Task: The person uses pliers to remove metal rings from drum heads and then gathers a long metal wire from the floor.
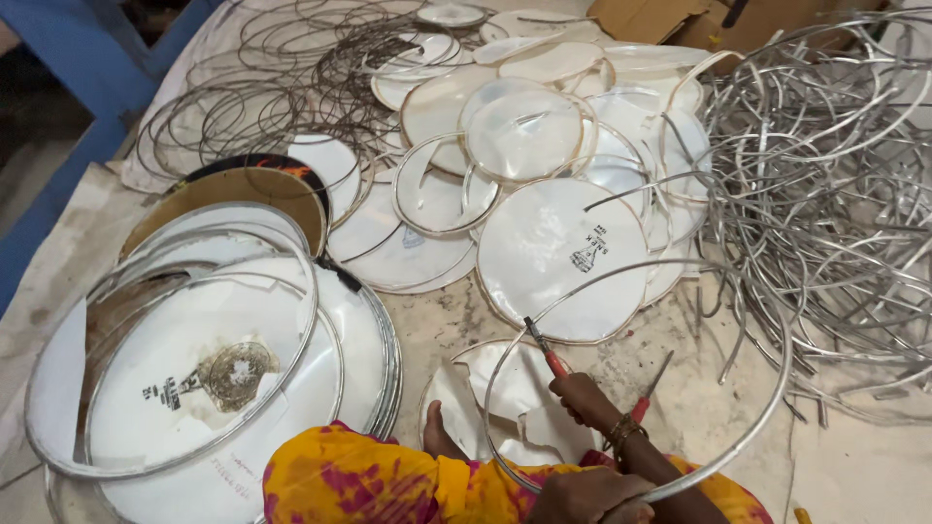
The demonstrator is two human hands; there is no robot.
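My right hand [585, 396] grips red-handled cutters [551, 359], whose tip points up-left and touches the rim of a large bare metal hoop [767, 408]. At the bottom edge of the view my left hand [588, 497] holds the near side of that hoop. Inside the hoop, under my hands, lies a torn white drum skin [510, 383]. My bare foot [437, 437] rests beside it, and my yellow and pink garment [359, 480] fills the lower middle.
A stack of large framed drum heads [194, 378] sits at the left. Several loose white round skins [563, 247] cover the middle. A tangle of silver metal hoops [835, 194] lies at the right, thin dark wire rings [282, 87] at the top left, cardboard [660, 17] at the top.
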